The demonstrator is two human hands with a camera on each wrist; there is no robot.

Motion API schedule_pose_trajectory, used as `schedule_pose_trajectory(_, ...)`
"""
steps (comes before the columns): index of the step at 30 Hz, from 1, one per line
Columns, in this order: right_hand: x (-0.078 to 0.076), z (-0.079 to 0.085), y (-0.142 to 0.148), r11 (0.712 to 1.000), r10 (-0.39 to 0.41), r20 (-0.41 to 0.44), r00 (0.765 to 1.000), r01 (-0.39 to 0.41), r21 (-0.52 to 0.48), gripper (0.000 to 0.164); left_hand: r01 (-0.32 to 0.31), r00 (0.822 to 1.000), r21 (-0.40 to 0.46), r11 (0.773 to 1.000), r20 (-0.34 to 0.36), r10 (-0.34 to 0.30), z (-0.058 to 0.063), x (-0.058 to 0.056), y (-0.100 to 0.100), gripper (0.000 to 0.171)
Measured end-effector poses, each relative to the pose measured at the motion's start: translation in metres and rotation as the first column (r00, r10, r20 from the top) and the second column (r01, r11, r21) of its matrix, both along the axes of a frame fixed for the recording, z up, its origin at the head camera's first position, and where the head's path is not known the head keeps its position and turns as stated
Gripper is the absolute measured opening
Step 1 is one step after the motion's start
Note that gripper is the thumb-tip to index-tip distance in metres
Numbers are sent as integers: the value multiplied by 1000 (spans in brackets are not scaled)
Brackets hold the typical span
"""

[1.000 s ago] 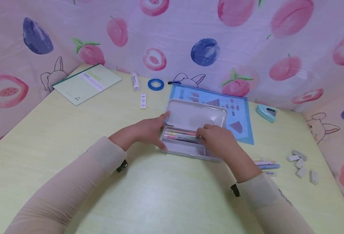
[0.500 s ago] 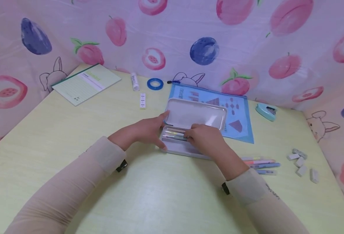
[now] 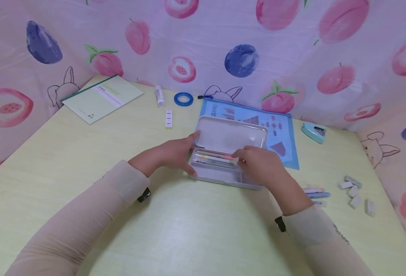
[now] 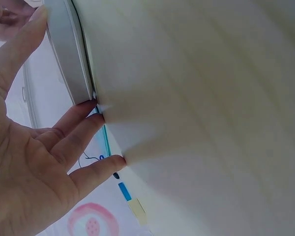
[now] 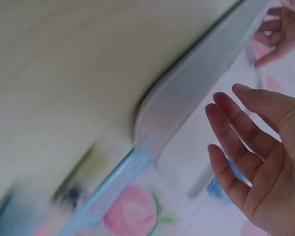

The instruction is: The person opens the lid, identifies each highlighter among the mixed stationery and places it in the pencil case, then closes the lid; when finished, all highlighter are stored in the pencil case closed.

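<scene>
pencil case point(image 3: 217, 175): lying between the two hands on the table point(image 3: 147, 241), lid point(image 3: 228, 134) folded back and overlapping the blue folder point(image 3: 289, 140)
left hand point(image 3: 177, 154): bracing the left end of the case, thumb touching the front left corner, other fingers stretching out toward the back left; fingers looking mostly straight, not wrapping round anything
right hand point(image 3: 262, 165): hovering over the right end of the case, fingertips close to the ends of the case pens point(image 3: 214, 158); right wrist view showing fingers relaxed and apart, gripping nothing. Contact with a pen: can't tell
case pens: lying side by side in the long back section; overlapping, so can't count exactly, at least three
front part: divided in two, left section showing bare floor, right section sitting partly under the right hand
loose pens point(image 3: 318, 195): lying on the table to the right of the case, forearm partly covering them; at least three showing
erasers: five point(image 3: 353, 191), four clustering, one sitting just apart on the near right side
stapler: one point(image 3: 312, 133), mint, sitting right of the folder
folder: one, lying behind the case
tape roll: one point(image 3: 184, 104), blue, lying flat left of the folder
glue stick: one point(image 3: 159, 96), sitting left of the tape roll
label strip: one point(image 3: 169, 119), white, lying in front of those two
notebook: one point(image 3: 103, 100), lying at the far left
</scene>
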State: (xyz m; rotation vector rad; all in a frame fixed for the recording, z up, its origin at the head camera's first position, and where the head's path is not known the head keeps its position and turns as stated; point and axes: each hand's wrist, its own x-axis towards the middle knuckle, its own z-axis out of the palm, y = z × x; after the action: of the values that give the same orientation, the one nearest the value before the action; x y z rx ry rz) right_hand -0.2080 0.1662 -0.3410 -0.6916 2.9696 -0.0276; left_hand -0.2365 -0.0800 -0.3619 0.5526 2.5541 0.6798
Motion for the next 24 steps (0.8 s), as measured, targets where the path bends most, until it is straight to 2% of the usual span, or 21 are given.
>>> schedule_pose_trajectory(11,20,15,65,995,-88,38,995,86,49,26,0,1000,-16,1000,-6,0,1,1,1,124)
schedule_pose_trajectory(17,26,10,99,991,-115,78,990,109,80,24,-1,1000,-16,1000,-7,1,0,1,1,124)
schedule_pose_trajectory(24,30,6,126,980,-181,156,971,164,114,22,-8,1000,-12,1000,-5,8,1,1,1,124)
